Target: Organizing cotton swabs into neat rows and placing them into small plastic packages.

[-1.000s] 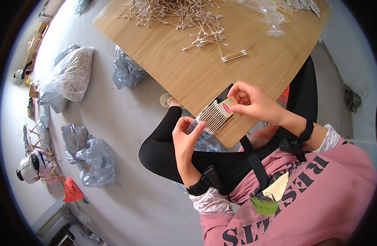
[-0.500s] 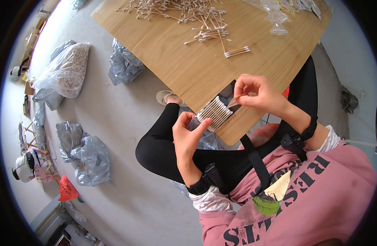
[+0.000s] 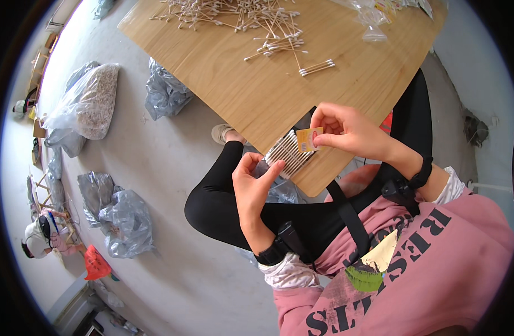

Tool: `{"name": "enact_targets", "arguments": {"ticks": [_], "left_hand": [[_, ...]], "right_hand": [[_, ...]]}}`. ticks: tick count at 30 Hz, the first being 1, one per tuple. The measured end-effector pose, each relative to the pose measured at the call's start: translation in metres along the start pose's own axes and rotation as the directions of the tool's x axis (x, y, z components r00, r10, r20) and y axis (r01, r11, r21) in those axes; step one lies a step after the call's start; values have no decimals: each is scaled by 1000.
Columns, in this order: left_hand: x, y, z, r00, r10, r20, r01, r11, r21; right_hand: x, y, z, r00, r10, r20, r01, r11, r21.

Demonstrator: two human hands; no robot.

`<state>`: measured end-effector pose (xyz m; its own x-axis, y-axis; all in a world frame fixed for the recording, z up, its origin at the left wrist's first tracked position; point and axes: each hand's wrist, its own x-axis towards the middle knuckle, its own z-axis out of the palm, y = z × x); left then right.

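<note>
Edge-on a moment ago, the yellow card (image 3: 306, 141) now shows its flat face, pinched in my right hand (image 3: 349, 131) over the swabs' ends. My left hand (image 3: 252, 183) grips the glossy plastic packet (image 3: 261, 169) of slim, white-tipped swabs (image 3: 286, 155) at the wooden table's (image 3: 229, 70) corner.

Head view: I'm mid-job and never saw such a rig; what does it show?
No machine here: these are a person's two bare hands. The picture comes from the left of two fisheye cameras worn on the head, looking down, so edges bend. On the light brown wooden table lie a loose heap of white-tipped cotton swabs and, at far right, clear plastic packaging. The left hand holds a flat row of similar swabs; the right hand pinches a small yellow rectangular card.
</note>
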<state>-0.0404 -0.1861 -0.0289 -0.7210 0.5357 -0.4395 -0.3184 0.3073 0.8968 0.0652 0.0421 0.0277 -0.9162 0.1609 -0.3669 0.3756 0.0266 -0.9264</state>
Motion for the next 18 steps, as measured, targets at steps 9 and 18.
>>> {"name": "enact_targets", "arguments": {"ticks": [9,18], "left_hand": [[1,-2,1,1000,-9,0,9,999,-38],[1,2,1,1000,-10,5,10,999,-37]], "right_hand": [[21,-8,8,998,-53,26,59,929,-365],[24,-7,11,993,-112,-29,91,911,-402]]}}
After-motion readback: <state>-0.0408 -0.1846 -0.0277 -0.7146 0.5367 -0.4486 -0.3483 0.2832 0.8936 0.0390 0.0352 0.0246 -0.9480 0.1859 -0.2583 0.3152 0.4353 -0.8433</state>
